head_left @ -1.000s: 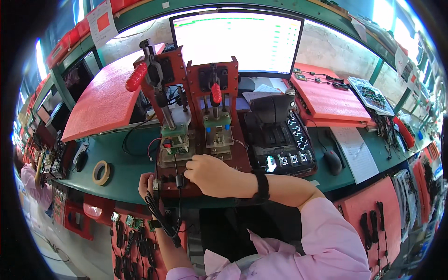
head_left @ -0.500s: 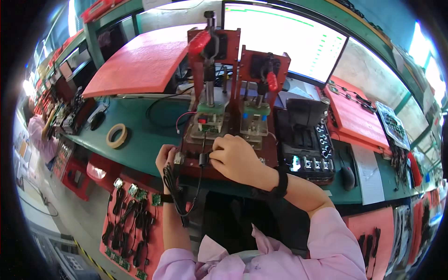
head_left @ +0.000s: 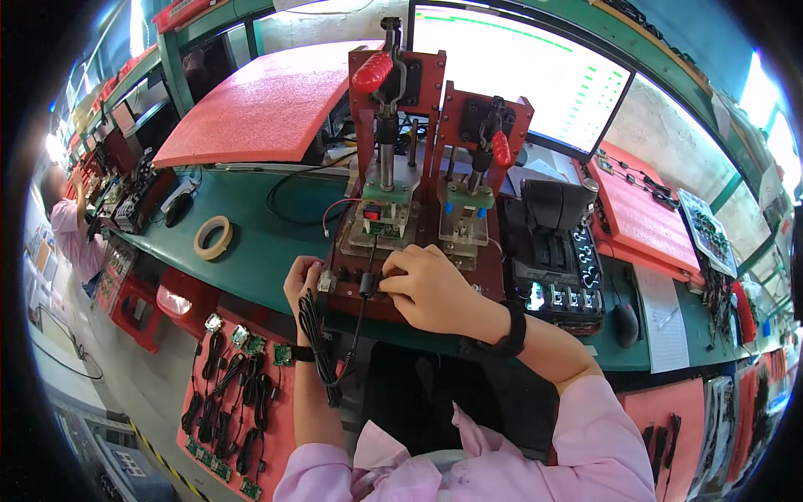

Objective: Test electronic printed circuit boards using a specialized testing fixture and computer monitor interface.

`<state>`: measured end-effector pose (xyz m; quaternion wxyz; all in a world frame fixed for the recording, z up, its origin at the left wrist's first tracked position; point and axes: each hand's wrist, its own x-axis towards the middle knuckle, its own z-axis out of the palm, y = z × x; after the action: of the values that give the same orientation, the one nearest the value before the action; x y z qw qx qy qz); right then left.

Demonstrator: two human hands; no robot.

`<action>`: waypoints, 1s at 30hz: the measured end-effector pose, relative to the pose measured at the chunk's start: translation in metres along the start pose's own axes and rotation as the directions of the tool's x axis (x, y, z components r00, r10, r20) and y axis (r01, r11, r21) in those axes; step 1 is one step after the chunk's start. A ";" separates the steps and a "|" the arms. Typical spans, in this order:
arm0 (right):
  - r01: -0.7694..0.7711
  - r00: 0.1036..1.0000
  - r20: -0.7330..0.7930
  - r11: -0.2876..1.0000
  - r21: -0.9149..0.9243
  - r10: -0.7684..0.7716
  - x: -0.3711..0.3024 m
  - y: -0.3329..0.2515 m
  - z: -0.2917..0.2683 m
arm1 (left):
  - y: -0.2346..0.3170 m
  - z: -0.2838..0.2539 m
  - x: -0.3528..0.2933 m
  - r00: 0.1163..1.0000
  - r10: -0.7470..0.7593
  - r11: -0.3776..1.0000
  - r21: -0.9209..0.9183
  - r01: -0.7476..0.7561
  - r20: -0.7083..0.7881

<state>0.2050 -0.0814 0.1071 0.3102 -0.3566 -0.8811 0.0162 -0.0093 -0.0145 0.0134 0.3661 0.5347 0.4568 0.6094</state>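
Note:
My left hand [head_left: 301, 279] is closed at the left front corner of a dark red test fixture [head_left: 372, 308], beside a small metal connector [head_left: 325, 284]. A coiled black cable [head_left: 311, 330] hangs from this hand along my wrist. The cable's thick black bead [head_left: 368, 285] lies against the fixture's front, between my hands. From there it runs up to a green circuit board [head_left: 383, 230] seated under the left toggle clamp [head_left: 386, 125]. My right hand [head_left: 428, 289] rests at the fixture's front edge with fingers bent and pressed together; whatever they grip is hidden.
A second toggle clamp [head_left: 485, 151] stands to the right, beside a black device with lit sockets [head_left: 556, 297]. A tape roll [head_left: 213, 238] lies on the green table [head_left: 268, 284]. Boards with coiled cables [head_left: 242, 376] lie on pink foam at lower left. A monitor [head_left: 519, 75] stands behind.
The view has shifted slightly, so the fixture sits a little further right. Both hands stay at the fixture's front, with little change in their grip.

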 end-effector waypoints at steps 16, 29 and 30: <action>0.083 0.984 0.169 0.991 -0.105 -0.064 -0.003 -0.003 -0.010 | -0.002 -0.001 -0.001 1.000 0.022 0.999 -0.031 -0.022 0.009; 0.177 0.975 0.191 0.927 -0.331 -0.118 -0.007 -0.019 -0.012 | -0.002 -0.002 -0.001 1.000 0.025 1.000 -0.006 -0.025 0.002; 0.180 0.975 0.178 0.936 -0.302 -0.130 -0.005 -0.016 -0.014 | -0.003 -0.003 0.000 1.000 0.021 1.000 0.000 -0.021 0.003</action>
<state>0.2054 -0.0992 0.1194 0.1797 -0.3286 -0.9191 -0.1222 -0.0121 -0.0142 0.0106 0.3604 0.5404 0.4507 0.6123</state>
